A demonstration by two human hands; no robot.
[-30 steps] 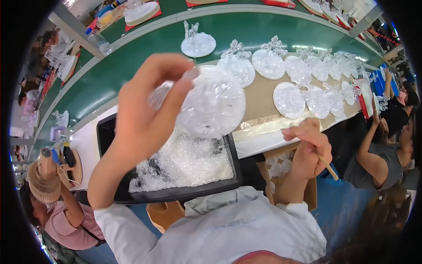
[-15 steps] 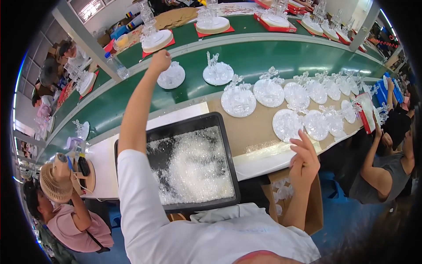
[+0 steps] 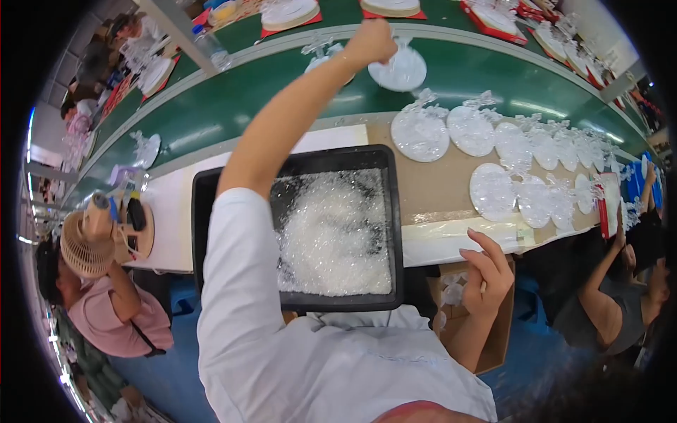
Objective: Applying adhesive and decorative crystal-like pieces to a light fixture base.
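My left arm reaches far across the green bench, and my left hand (image 3: 374,44) is closed at the upper left of a round white disc (image 3: 400,69). The back of the hand hides whatever its fingers hold there. Partly behind that forearm lies another disc with a clear ornament (image 3: 321,51). Beneath the arm sits a black tray (image 3: 397,233) with sparkling white granules (image 3: 331,240) in it. Low over the table's near edge, my right hand (image 3: 488,278) has its fingers apart and loosely bent, with nothing visible held.
Several clear ornaments on round bases (image 3: 421,132) stand in rows on the brown board (image 3: 441,190). An open cardboard box (image 3: 497,338) is below the table edge. At left are a beige fan (image 3: 86,243) and a person in pink (image 3: 113,317); another person (image 3: 599,310) works at right.
My left hand has moved right, from the left disc to the one beside it. The view has shifted, moving the table up and right in the picture. My right hand stays raised, fingers slightly more bent.
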